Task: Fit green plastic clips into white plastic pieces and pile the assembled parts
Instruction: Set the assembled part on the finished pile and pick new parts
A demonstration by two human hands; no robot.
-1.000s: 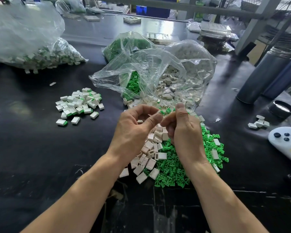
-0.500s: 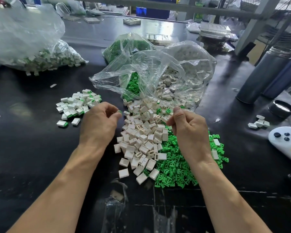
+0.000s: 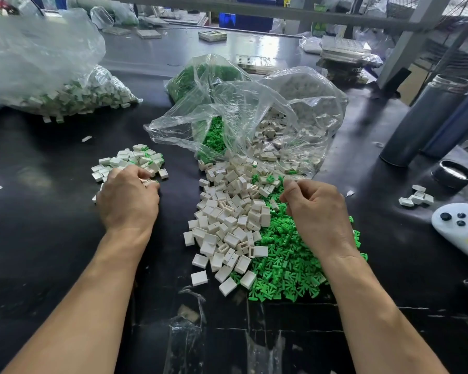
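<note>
My left hand (image 3: 127, 198) rests at the near edge of the pile of assembled white-and-green parts (image 3: 131, 161), with its curled fingers holding an assembled part against the pile. My right hand (image 3: 316, 211) hovers over the heap of loose green clips (image 3: 284, 271), fingers curled and thumb pressed to forefinger; I see nothing between them. Loose white pieces (image 3: 227, 220) lie in a heap between my hands, touching the green clips.
An open clear bag (image 3: 254, 112) behind the heaps spills white pieces and green clips. A big bag of assembled parts (image 3: 65, 95) lies far left. Two dark cylinders (image 3: 427, 117), a black cap (image 3: 453, 174), a few white pieces (image 3: 416, 197) and a white controller (image 3: 462, 228) sit at right.
My left hand moved away from my right hand and carried the assembled part leftward to the pile. My right hand lowered slightly over the green clips.
</note>
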